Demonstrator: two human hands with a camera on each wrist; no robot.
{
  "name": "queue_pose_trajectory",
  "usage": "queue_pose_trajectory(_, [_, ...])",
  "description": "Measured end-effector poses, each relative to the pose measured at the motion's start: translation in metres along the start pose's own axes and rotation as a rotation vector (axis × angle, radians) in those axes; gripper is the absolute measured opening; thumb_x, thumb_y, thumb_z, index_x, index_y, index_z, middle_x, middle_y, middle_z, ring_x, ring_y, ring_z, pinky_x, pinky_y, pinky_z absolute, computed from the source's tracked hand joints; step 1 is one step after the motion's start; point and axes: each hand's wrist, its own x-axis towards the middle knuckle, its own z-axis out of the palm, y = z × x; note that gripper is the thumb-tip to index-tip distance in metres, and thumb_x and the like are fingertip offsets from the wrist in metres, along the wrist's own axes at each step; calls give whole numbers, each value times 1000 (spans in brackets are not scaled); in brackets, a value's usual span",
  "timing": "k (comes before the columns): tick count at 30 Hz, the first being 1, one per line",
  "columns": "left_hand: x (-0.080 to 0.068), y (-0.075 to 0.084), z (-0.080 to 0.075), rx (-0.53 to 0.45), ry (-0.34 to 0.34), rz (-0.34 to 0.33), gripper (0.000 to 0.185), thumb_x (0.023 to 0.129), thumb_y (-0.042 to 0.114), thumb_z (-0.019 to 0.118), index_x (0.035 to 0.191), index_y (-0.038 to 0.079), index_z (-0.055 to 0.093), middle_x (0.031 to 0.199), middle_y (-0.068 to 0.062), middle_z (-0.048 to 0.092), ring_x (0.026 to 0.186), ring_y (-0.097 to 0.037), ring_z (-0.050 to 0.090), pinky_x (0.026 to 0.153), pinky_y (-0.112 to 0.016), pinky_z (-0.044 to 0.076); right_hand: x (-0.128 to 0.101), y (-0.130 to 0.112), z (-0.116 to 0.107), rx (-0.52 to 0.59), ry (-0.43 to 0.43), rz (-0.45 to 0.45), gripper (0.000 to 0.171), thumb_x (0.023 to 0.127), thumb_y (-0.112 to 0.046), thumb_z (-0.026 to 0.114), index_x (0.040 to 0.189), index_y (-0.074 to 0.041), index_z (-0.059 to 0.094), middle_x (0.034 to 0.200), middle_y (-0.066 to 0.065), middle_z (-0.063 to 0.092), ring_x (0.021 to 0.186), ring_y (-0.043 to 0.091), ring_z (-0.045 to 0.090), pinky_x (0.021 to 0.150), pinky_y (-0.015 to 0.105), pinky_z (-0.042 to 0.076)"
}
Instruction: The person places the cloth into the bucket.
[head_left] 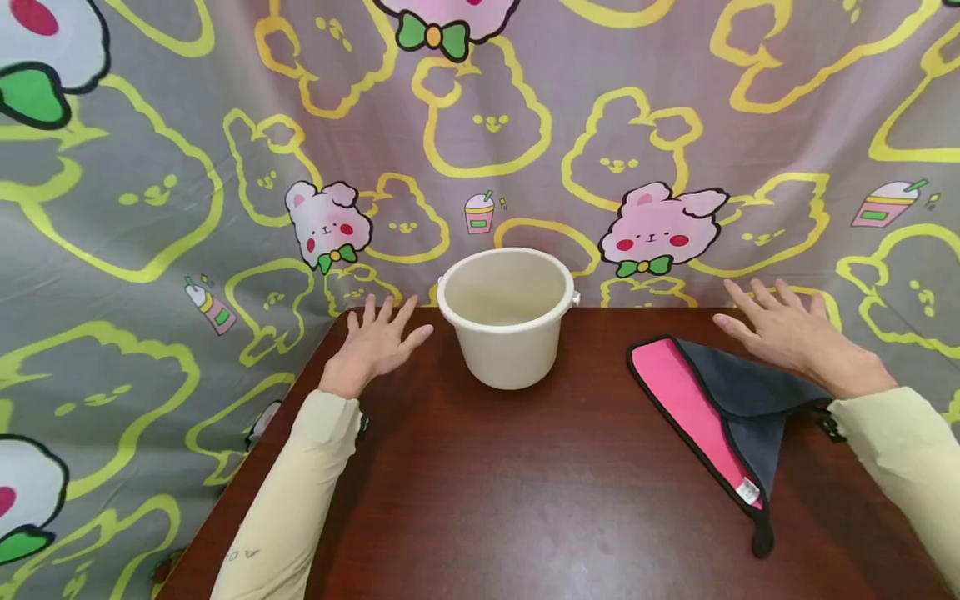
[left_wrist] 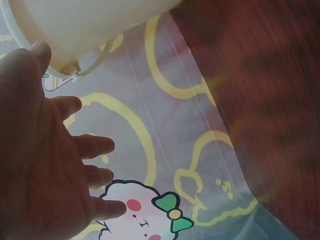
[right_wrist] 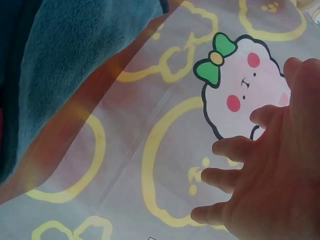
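Observation:
My left hand [head_left: 369, 343] is held out with its fingers spread, to the left of a cream plastic bucket [head_left: 510, 350], and holds nothing. The bucket stands upright near the table's far edge; in the left wrist view its rim and thin handle [left_wrist: 95, 62] show beyond the thumb. On the right, my right hand [head_left: 797, 333] is likewise spread and holds nothing, over the back of a folded cloth [head_left: 750, 375]. That cloth is dark blue-grey and fuzzy on one face, pink on the other, with black edging, a white tag [head_left: 748, 490] and a black hanging loop [head_left: 762, 533].
The dark reddish-brown wooden table [head_left: 525, 492] has its far edge just behind the bucket. A grey curtain [head_left: 495, 108] printed with yellow outlines and cartoon rabbits hangs behind the table and along its left side.

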Motion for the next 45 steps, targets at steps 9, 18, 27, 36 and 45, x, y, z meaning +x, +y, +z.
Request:
queue_pose_trajectory(9, [0, 6, -2, -103, 14, -11, 80, 85, 75, 17, 150, 29, 5, 154, -15, 9, 139, -40, -9, 105, -66, 1, -7, 4, 6, 58, 57, -33, 80, 92, -64, 28, 150, -12, 8, 141, 34, 24, 127, 53, 15, 95, 71, 7])
queue_pose_trajectory(18, [1, 10, -1, -205, 112, 21, 77, 88, 72, 19, 150, 27, 7, 153, -14, 17, 140, -39, 0, 106, -65, 8, -10, 2, 6, 155, 96, -51, 79, 94, -56, 34, 148, -4, 10, 138, 38, 26, 123, 57, 22, 98, 68, 15])
queue_pose_trajectory(27, [1, 15, 3, -308, 243, 82, 71, 93, 63, 25, 149, 20, 16, 151, -8, 25, 139, -37, 14, 108, -57, 17, -12, -1, 13, 296, 64, -43, 79, 96, -51, 38, 148, -3, 4, 143, 38, 17, 127, 58, 17, 98, 68, 14])
queue_pose_trajectory(36, [6, 30, 16, -533, 275, 85, 68, 95, 57, 28, 149, 17, 16, 152, -7, 24, 138, -24, 23, 111, -43, 22, -11, -10, 22, 397, 35, -26, 83, 93, -54, 40, 148, -5, 3, 144, 36, 17, 130, 54, 17, 100, 68, 15])
queue_pose_trajectory(45, [7, 48, 23, -692, 360, 44, 63, 96, 54, 32, 147, 20, 20, 143, -13, 38, 130, -27, 37, 106, -45, 29, -11, -15, 29, 427, 18, -24, 85, 92, -53, 44, 148, -5, 3, 145, 34, 17, 131, 52, 17, 99, 67, 17])
